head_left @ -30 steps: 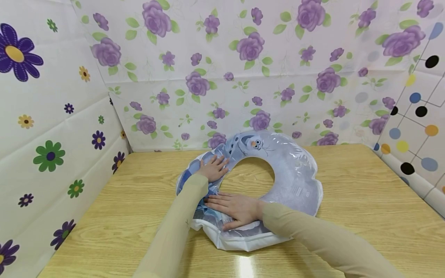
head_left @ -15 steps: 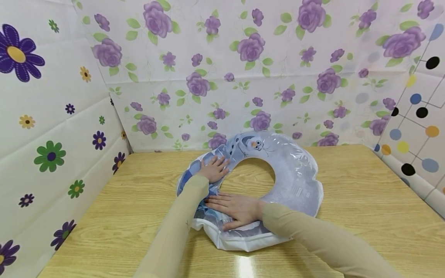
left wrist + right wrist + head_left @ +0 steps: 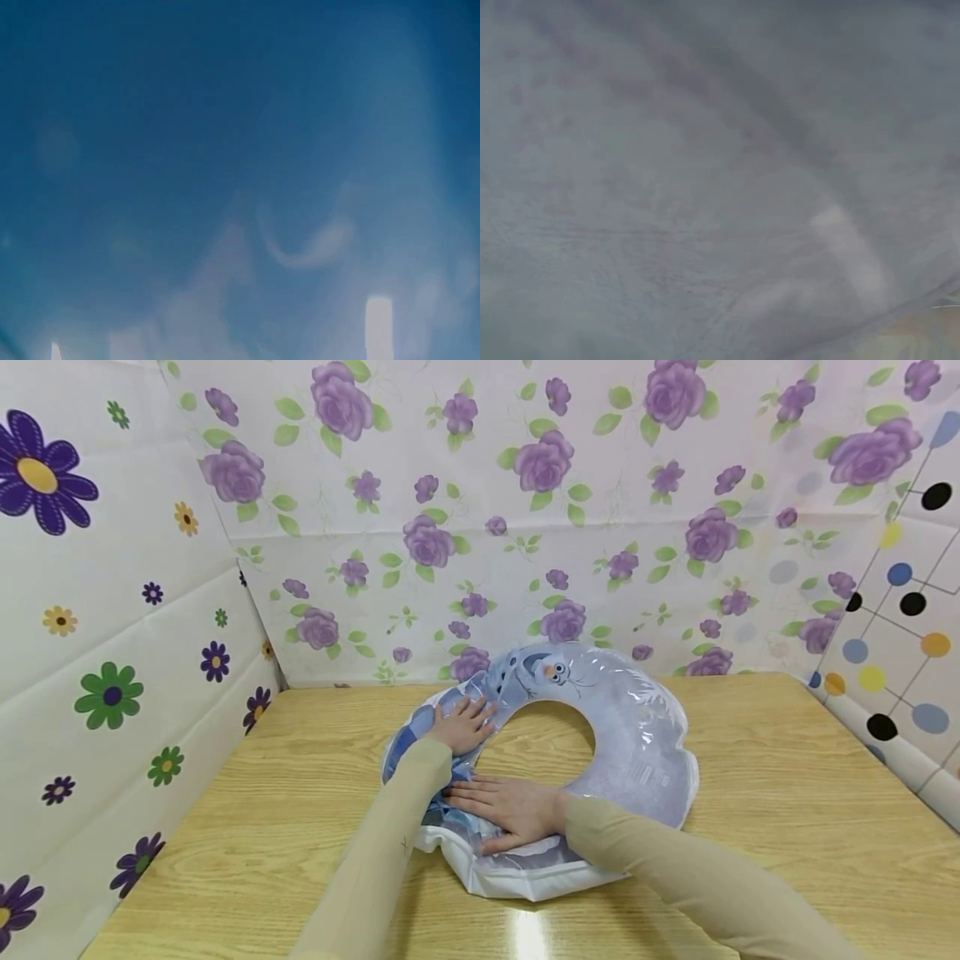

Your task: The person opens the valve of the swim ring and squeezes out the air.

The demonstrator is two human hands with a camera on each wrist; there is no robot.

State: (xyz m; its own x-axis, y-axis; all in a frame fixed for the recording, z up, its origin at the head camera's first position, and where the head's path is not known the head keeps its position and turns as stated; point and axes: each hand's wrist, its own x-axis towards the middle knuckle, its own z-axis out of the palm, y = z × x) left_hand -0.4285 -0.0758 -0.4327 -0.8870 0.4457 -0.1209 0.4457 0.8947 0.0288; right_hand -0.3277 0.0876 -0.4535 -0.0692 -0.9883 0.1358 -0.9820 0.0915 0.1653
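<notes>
A partly inflated swim ring (image 3: 637,743), pale blue-grey with a snowman print at its far side, lies on the wooden table. My left hand (image 3: 460,727) rests on its left side, fingers spread straight over the printed plastic. Lower down, my right hand (image 3: 513,810) lies palm down on the near-left part, its fingers pointing left. The near edge of the ring is slack and folded below the right hand. In the left wrist view, blurred blue plastic (image 3: 187,135) fills the picture; grey plastic (image 3: 667,187) fills most of the right wrist view.
The wooden table (image 3: 787,777) stretches out on both sides of the ring and shows through its hole. Behind stands a wall covering (image 3: 487,543) with purple roses. A daisy-print sheet (image 3: 150,635) hangs at the left, a dotted sheet (image 3: 900,652) at the right.
Both hands keep their places on the swim ring, and the ring lies as before. The head view has shifted very slightly.
</notes>
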